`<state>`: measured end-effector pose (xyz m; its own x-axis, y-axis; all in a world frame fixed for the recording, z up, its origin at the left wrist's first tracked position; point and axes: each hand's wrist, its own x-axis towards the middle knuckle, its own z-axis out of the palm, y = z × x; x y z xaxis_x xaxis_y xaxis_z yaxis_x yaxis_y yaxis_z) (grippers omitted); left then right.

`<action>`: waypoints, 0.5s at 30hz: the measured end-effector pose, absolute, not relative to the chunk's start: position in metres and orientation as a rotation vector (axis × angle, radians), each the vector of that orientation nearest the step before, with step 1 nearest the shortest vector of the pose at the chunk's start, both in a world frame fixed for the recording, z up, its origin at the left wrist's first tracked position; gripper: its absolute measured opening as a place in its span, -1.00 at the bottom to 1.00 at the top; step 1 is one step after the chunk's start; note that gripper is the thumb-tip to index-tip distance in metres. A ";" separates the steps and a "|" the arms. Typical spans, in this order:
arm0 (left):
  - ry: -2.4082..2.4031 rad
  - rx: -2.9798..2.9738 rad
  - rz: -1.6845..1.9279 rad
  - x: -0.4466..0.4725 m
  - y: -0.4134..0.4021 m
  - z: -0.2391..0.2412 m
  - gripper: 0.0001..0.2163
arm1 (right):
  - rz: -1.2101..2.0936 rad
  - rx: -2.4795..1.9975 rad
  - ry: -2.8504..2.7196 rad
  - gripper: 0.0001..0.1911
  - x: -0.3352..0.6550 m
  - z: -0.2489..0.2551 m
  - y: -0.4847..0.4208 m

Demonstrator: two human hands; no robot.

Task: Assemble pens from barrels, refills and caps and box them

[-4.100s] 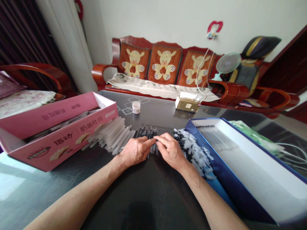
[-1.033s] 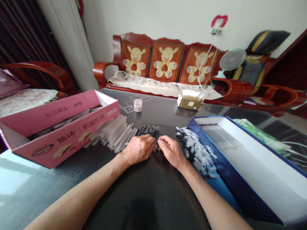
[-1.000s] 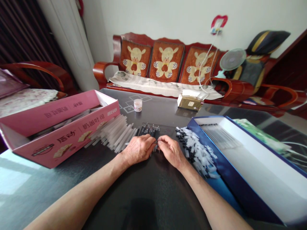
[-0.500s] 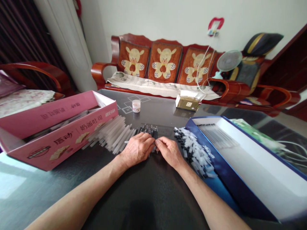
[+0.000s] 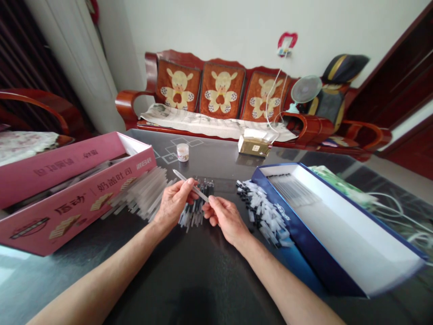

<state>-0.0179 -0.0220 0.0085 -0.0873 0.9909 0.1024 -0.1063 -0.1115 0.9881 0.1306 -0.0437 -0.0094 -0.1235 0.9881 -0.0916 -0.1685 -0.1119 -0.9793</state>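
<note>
I hold the pen (image 5: 201,194) over the sticks (image 5: 194,214) on the tabletop (image 5: 219,271) — slanted, free end pointing away to the left. Left hand (image 5: 172,201): pinched around its middle. Right hand (image 5: 225,216): pinched on its near end. For this step, I advise keeping both pinches on one axis with light pressure — a skewed push could bend it. Tubes (image 5: 145,192) lie left; caps (image 5: 265,212) lie right, just beside the blue box (image 5: 304,239).
</note>
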 end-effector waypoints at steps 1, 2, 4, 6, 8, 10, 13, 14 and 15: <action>1.078 1.121 1.394 -0.018 -0.021 0.010 -0.63 | 1.530 -1.076 -1.070 -0.58 0.129 -0.009 -0.046; 1.027 1.080 1.382 -0.018 -0.021 0.010 -0.64 | 1.611 -1.057 -1.036 -0.57 0.127 -0.009 -0.047; 0.935 0.986 1.350 -0.018 -0.021 0.012 -0.68 | 1.755 -1.032 -1.015 -0.56 0.126 -0.008 -0.049; 0.871 0.891 1.318 -0.019 -0.021 0.014 -0.72 | 1.825 -1.052 -1.095 -0.53 0.128 -0.004 -0.049; 0.844 0.842 1.303 -0.019 -0.022 0.016 -0.70 | 1.734 -1.138 -1.313 -0.53 0.135 0.003 -0.048; 0.837 0.856 1.291 -0.018 -0.022 0.017 -0.61 | 1.405 -1.262 -1.642 -0.60 0.150 0.014 -0.044; 0.850 0.922 1.234 -0.016 -0.024 0.016 -0.52 | 0.646 -1.438 -2.055 -0.80 0.182 0.034 -0.036; 0.857 0.945 1.206 -0.016 -0.024 0.016 -0.53 | 0.445 -1.513 -2.118 -0.82 0.194 0.041 -0.035; 0.867 0.969 1.181 -0.015 -0.025 0.015 -0.55 | 0.316 -1.596 -2.160 -0.82 0.206 0.046 -0.034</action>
